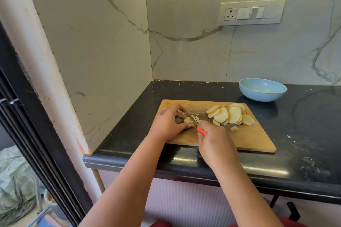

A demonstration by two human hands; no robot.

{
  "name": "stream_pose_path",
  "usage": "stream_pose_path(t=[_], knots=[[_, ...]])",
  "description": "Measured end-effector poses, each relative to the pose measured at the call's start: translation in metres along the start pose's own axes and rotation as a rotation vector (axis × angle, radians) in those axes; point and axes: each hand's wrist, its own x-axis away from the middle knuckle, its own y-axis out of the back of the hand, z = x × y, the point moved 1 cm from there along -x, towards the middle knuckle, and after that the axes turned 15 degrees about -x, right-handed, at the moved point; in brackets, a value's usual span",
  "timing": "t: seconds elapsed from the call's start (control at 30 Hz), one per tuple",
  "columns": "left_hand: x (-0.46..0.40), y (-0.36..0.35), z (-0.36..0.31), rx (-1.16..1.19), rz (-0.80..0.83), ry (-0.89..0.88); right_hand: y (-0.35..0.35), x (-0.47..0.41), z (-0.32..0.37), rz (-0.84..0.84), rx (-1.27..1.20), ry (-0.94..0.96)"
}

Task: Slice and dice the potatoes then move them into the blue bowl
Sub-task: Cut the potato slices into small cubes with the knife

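A wooden cutting board (254,139) lies on the black counter. A pile of pale potato slices (230,115) covers its far right part. My left hand (168,123) holds down a small stack of potato pieces (188,120) at the board's left, fingers curled over them. My right hand (215,139) grips a knife by its red handle (200,131); the blade (192,119) runs into the held pieces. A few cut strips lie beside the blade. The blue bowl (263,89) stands behind the board to the right, with almost nothing visible inside.
Marble walls close the counter (304,127) at the left and back. A socket and switch panel (251,12) is on the back wall. The counter's front edge runs just below the board. A dark door frame (36,134) stands at the left.
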Motion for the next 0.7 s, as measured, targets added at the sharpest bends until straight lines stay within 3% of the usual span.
stream_pose_path(t=[0.2,0.4,0.5,0.6,0.7], knots=[[0.003,0.001,-0.001,-0.012,0.005,0.025,0.019,-0.016,0.025,0.313,0.150,-0.202],[0.004,0.004,-0.004,-0.032,0.021,0.034,0.053,0.023,0.021,0.231,0.183,-0.159],[0.005,0.007,-0.003,0.032,0.028,0.051,0.066,0.030,0.013,0.156,0.067,-0.068],[0.006,0.008,-0.002,0.125,0.044,0.081,0.070,0.025,-0.001,0.129,-0.126,-0.093],[0.007,0.009,-0.002,0.141,0.033,0.081,0.069,0.021,-0.014,0.088,-0.137,-0.078]])
